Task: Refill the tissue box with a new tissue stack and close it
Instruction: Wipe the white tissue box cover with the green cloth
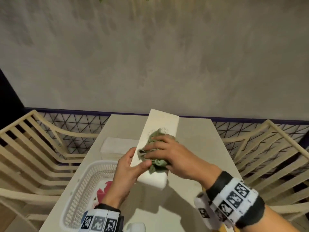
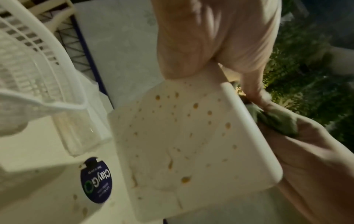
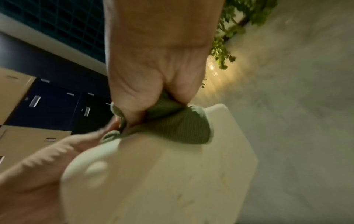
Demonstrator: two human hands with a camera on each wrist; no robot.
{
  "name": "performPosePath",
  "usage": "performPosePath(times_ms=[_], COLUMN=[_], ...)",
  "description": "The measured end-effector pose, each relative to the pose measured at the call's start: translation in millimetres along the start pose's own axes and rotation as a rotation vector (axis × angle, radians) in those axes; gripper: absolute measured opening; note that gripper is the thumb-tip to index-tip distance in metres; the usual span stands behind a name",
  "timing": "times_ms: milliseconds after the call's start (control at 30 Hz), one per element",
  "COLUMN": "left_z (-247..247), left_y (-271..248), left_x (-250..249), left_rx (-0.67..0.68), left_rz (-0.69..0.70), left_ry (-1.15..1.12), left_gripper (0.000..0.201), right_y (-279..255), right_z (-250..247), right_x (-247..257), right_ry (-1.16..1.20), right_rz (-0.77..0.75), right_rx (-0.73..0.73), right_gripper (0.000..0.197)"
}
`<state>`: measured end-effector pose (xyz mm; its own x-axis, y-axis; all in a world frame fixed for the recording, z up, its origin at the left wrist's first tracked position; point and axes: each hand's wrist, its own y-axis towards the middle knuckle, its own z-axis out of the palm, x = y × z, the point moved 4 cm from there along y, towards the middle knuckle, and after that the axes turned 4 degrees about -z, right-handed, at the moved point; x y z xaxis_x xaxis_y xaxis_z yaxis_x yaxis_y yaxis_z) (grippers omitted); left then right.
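A round dark-blue sticker (image 2: 96,180) lying on the bench (image 2: 38,151) carries white lettering, seen upside down, that reads "clayG"; the smaller lines beneath it are too blurred to read. The square black-and-white markers on both wristbands (image 1: 232,200) hold patterns, not letters.

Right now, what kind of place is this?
Likely a cafe or patio seating spot: a pale table flanked by slatted chairs, a plaster wall, leafy plants, lockers.

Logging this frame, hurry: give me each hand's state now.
Left hand: closed, fingers gripping the white tissue box.
Right hand: closed, pressing a green cloth onto the box.
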<state>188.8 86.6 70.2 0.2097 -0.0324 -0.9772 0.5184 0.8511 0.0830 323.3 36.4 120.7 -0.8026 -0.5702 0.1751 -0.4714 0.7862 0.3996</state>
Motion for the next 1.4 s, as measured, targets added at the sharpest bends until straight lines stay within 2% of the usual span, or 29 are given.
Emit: performPosePath(times_ms=[33,133,167,267,300,367,433,467,567,600,667,733,800,867,900,1000,1033,1100,1167,1200,1233,1333,1367,1400], left_z=[-0.3,8.4,10.7,4.4,0.9,0.3,5.4,5.5,-5.0,-7.4,-5.4,-0.6,-3.1,-10.6,-12.4,-8.2,-6.0,-8.5,-15.3,-17.8,-18.1,-9.9,-8.2,-7.8], left_y=[-2.4,-6.1,-5.1,-2.9,-3.3,-4.9,-8.0,-8.4,-9.1,-10.4,-13.2,-14.2,-12.6,-11.9,-13.3,-16.8,-16.8,-13.9,-13.2,-14.5,-15.9,-18.0,-16.9,-16.0], left_x=[0.1,2.5,3.2,0.9,0.5,0.1,0.1,-1.4,-9.4,-11.1,-9.7,-7.2,-8.3,-9.5,-9.2,-6.3,-7.4,-9.3,-10.6,-9.7,-8.8,-3.7,-3.0,-2.7], left_rx=[0.019,0.061,0.057,0.028,0.035,0.079,0.118,0.116,0.088,0.102,0.155,0.168,0.123,0.098,0.106,0.138,0.13,0.082,0.049,0.051,0.069,0.129,0.122,0.1], left_rz=[-0.005,-0.013,-0.012,0.023,0.022,0.009,0.009,0.023,0.054,0.049,0.028,0.025,0.033,0.028,0.014,-0.003,0.006,0.034,0.036,0.021,0.006,-0.015,-0.004,0.004], left_ry=[0.005,0.049,0.048,0.033,0.03,0.054,0.079,0.064,-0.001,0.006,0.069,0.092,0.038,-0.011,-0.011,0.04,0.045,0.014,-0.028,-0.033,-0.019,0.046,0.05,0.035], left_gripper=[0.053,0.055,0.055,0.048,0.046,0.043,0.044,0.045,0.045,0.044,0.042,0.04,0.041,0.045,0.045,0.041,0.042,0.044,0.043,0.043,0.043,0.043,0.043,0.043], right_y=[-6.5,-0.4,8.4,6.4,-2.4,-8.1,5.4,16.3,14.7,6.5,1.4,16.0,32.9,20.8,11.9,8.0,16.8,34.2,19.3,5.7,-2.6,2.5,14.2,23.5], right_z=[-6.7,-31.0,-30.2,0.1,-1.5,-22.9,-38.4,-37.9,-12.8,-17.2,-36.9,-45.7,-30.1,-17.8,-22.1,-41.2,-40.7,-22.1,-3.8,-7.1,-14.6,-32.6,-31.4,-21.9], right_x=[-7.3,-40.8,-34.2,-5.8,-9.2,-39.0,-45.3,-35.1,-9.5,-13.6,-45.0,-47.6,-22.3,-10.8,-17.3,-57.7,-54.2,-25.3,-4.9,-4.4,-13.2,-49.9,-42.6,-27.8], right_ry=[0.003,-0.048,-0.077,-0.05,-0.043,-0.03,-0.066,-0.091,-0.085,-0.075,-0.036,-0.063,-0.088,-0.077,-0.056,-0.054,-0.063,-0.079,-0.048,-0.033,-0.017,-0.051,-0.063,-0.071], right_rz=[0.009,0.267,0.271,0.021,0.008,0.163,0.32,0.296,0.035,0.029,0.2,0.342,0.224,0.084,0.092,0.374,0.407,0.27,0.1,0.073,0.098,0.34,0.364,0.321], right_rx=[-0.002,-0.196,-0.206,-0.11,-0.093,-0.209,-0.315,-0.318,-0.176,-0.148,-0.262,-0.324,-0.232,-0.135,-0.123,-0.257,-0.274,-0.217,-0.129,-0.116,-0.132,-0.228,-0.225,-0.197], right_gripper=[0.052,0.055,0.053,0.042,0.043,0.048,0.046,0.044,0.045,0.047,0.051,0.043,0.037,0.04,0.044,0.055,0.054,0.051,0.045,0.041,0.044,0.047,0.048,0.05])
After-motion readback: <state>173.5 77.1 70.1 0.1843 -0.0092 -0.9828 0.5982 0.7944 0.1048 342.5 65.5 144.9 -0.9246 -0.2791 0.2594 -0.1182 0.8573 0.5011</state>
